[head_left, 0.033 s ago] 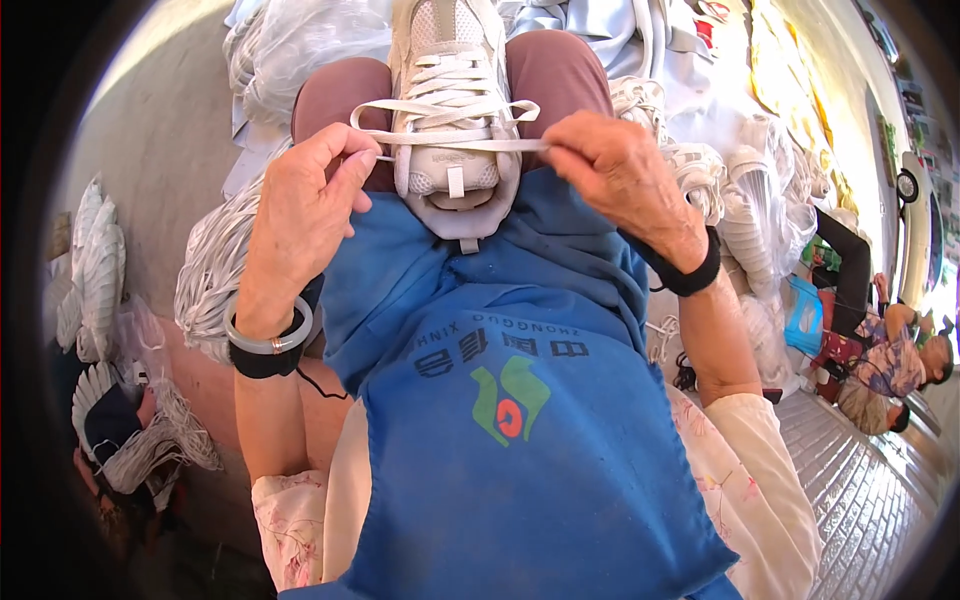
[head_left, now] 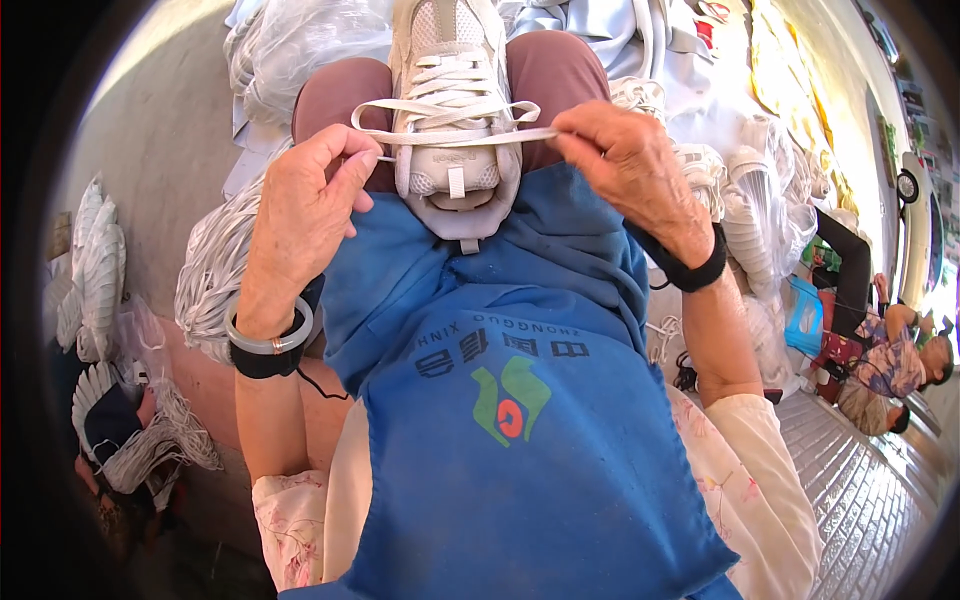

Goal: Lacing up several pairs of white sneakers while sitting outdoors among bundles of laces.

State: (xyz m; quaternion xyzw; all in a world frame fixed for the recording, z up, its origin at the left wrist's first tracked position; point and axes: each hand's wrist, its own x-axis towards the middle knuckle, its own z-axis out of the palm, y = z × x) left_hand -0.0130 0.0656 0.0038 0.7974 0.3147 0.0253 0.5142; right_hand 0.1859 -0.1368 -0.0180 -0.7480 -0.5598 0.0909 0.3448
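Observation:
A pale beige sneaker (head_left: pixel 455 180) rests between my knees, its toe pointing away and its heel toward me. White shoelace (head_left: pixel 455 110) zigzags up its front, with loops sticking out at both sides near the tongue. My left hand (head_left: pixel 310 195) pinches a lace end between thumb and fingers, just left of the shoe collar. On the right, my right hand (head_left: pixel 630 165) is closed on the other lace end, which runs taut across the tongue. A blue apron (head_left: pixel 540 400) covers my lap beneath the shoe.
Bundles of white laces (head_left: pixel 215 260) hang at my left. More pale shoes (head_left: pixel 695 170) and clear plastic bags (head_left: pixel 310 50) lie around my knees. Two people (head_left: pixel 890 370) sit at the far right, by a tiled floor (head_left: pixel 850 490).
My right hand has shifted slightly up and to the right, and the lace it holds now slants upward toward it. My left hand and the sneaker stay in place.

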